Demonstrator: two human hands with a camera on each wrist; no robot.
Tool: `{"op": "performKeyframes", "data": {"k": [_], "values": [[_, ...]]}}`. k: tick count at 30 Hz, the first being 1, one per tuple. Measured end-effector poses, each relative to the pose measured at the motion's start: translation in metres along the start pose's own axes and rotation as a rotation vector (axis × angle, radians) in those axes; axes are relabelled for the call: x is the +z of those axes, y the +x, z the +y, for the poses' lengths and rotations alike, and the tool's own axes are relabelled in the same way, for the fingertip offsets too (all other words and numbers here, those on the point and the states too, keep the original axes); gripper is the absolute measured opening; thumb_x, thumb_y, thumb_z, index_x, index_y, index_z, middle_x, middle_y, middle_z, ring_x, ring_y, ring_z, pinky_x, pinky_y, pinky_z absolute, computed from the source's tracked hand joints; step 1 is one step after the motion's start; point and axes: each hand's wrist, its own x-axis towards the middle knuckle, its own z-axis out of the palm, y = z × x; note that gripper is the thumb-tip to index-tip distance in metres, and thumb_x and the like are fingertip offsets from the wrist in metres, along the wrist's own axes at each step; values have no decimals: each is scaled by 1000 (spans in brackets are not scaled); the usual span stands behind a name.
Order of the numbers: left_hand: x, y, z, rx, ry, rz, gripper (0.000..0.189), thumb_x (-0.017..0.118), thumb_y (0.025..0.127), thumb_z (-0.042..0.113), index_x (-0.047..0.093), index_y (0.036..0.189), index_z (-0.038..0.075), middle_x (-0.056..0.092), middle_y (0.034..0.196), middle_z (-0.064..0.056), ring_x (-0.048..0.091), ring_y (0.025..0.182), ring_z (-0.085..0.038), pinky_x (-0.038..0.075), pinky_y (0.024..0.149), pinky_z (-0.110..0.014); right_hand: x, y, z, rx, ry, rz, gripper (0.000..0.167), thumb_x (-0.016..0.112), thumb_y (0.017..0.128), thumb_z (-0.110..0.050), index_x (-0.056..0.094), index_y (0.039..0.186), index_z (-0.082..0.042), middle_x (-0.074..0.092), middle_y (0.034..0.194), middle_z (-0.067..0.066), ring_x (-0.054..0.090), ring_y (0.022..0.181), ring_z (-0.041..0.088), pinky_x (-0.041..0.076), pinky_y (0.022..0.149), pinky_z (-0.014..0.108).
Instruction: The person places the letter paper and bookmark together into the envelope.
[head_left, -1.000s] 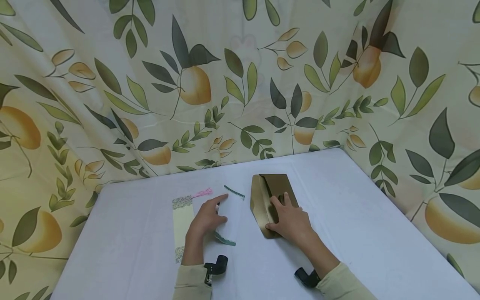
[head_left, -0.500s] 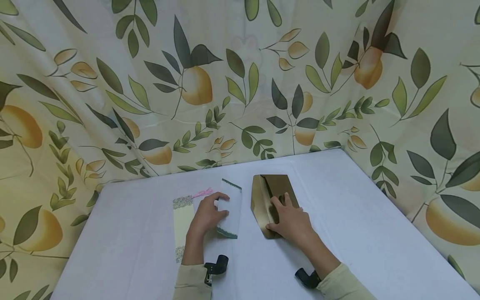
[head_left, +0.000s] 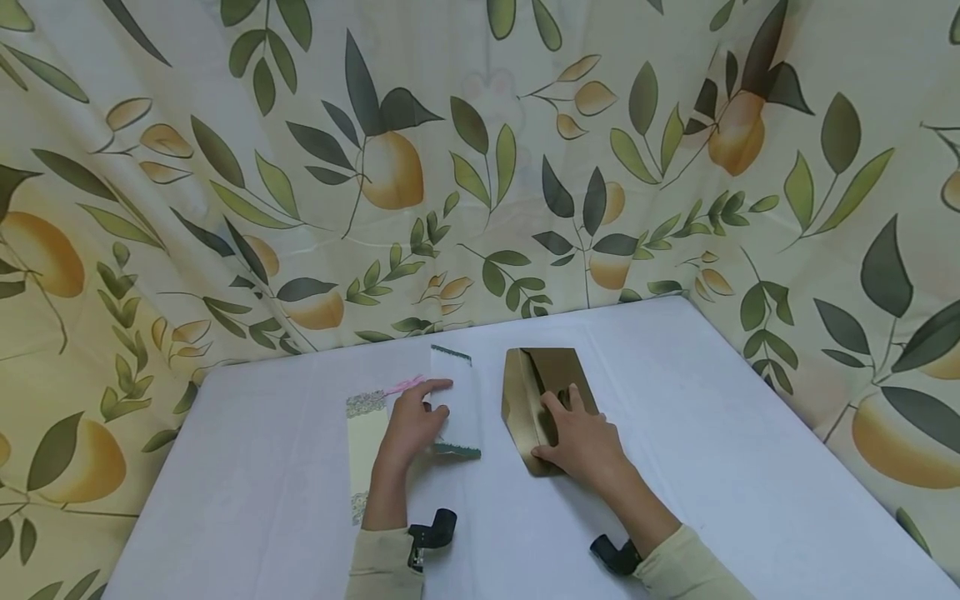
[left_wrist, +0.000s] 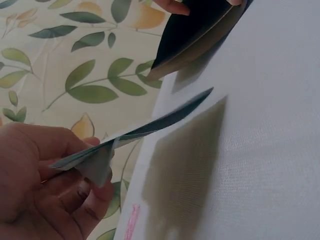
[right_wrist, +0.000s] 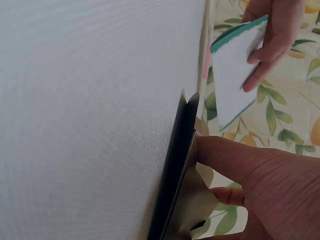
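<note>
My left hand [head_left: 413,423] pinches a folded white card with green edges [head_left: 457,423] between thumb and fingers. In the left wrist view the card [left_wrist: 165,121] is edge-on, raised off the table with its shadow below. The right wrist view shows its white face [right_wrist: 227,82]. To the right, my right hand [head_left: 588,446] grips a gold envelope [head_left: 521,400], fingers and thumb at its mouth. The envelope [right_wrist: 192,202] bulges open in the right wrist view, thumb against its edge. Some of my right fingertips are hidden there.
A pale yellow bookmark [head_left: 361,454] with glittery ends lies left of my left wrist, its pink tassel [head_left: 405,385] partly behind my hand. The white-covered table [head_left: 247,467] meets a fruit-patterned curtain [head_left: 480,250] at the back and sides.
The card in my left hand has tilted so its white face shows more, and its far end has swung up and left. My right hand and the envelope have stayed put.
</note>
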Motion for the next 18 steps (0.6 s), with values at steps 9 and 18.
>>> {"op": "performKeyframes", "data": {"k": [9, 18], "values": [[-1, -1, 0, 32, -61, -23, 46, 71, 93, -3, 68, 135, 15, 61, 125, -16, 41, 57, -13, 36, 50, -28, 1, -1, 0, -7, -2, 7, 76, 88, 82, -42, 51, 142, -14, 34, 153, 40, 56, 98, 72, 53, 71, 69], [1, -1, 1, 5, -87, -29, 44, 74, 91, -2, 69, 132, 14, 63, 110, -13, 44, 60, -15, 37, 52, -29, 0, -1, -1, -5, -4, 9, 77, 88, 82, -41, 51, 143, -13, 34, 153, 40, 56, 99, 72, 52, 72, 70]]}}
